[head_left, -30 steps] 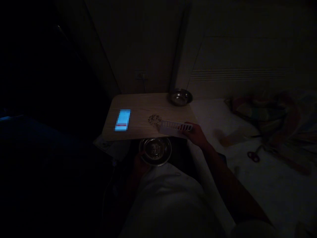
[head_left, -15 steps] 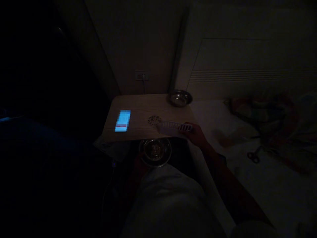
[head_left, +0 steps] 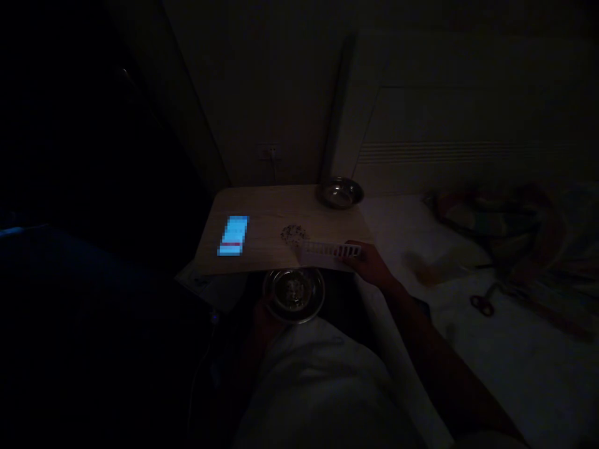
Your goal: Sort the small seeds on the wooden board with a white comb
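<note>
My right hand is closed around one end of a white slotted plastic piece, whose exact kind I cannot make out in the dark. Its far end touches the wooden tabletop beside a small patch of dark and light bits. Below the table's near edge, a round metal bowl with pale bits inside is held at its left rim. The hand gripping it is my left hand, mostly in shadow.
A lit phone lies on the table's left side. Another metal bowl stands at the back right corner. Scissors and bunched cloth lie on the white sheet at right. A plugged socket is on the wall.
The whole view has shifted so that things sit slightly lower. My right hand and the slotted piece have moved slightly left against the table. My left hand keeps its hold on the bowl.
</note>
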Demonstrator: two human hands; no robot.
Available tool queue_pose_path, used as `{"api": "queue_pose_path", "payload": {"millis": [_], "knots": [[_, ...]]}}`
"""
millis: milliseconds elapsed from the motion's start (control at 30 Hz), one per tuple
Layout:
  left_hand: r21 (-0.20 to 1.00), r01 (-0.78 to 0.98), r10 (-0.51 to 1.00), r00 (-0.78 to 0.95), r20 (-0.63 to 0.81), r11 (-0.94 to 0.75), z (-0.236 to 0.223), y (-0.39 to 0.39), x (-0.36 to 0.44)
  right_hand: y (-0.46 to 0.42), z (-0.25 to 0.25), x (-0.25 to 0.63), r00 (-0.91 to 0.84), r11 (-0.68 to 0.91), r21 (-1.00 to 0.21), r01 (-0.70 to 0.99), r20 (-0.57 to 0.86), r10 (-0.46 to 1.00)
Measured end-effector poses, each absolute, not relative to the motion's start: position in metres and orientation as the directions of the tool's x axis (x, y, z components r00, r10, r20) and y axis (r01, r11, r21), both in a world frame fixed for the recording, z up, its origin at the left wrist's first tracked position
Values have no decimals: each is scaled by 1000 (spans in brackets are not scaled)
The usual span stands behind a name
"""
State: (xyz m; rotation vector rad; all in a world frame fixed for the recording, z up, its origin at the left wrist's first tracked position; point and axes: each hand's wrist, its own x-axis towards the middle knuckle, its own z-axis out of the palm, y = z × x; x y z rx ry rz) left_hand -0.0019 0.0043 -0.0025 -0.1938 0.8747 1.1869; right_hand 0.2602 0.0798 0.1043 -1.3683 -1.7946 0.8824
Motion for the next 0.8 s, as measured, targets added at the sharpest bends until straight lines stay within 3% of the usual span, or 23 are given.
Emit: {"api": "queue_pose_path", "payload": {"millis": [100, 300, 467, 633, 800], "knots": [[304, -860, 718, 98, -689, 409, -4, 5, -2, 81, 101, 261, -199, 176, -868, 465, 91, 976], [323, -860, 722, 73, -688, 395, -1, 4, -1, 86, 96, 263, -3, 132, -932, 339, 139, 990], [322, -853, 719, 86, -690, 411, -1, 5, -1, 87, 86, 254, -110, 128, -922, 366, 93, 990], [279, -849, 705, 144, -694, 448, 0, 6, -1, 99, 77, 234, -97, 64, -951, 301, 36, 995], [292, -858, 700, 104, -707, 422, 0, 6, -1, 122, 73, 219, -135, 118, -949, 292, 81, 987]]}}
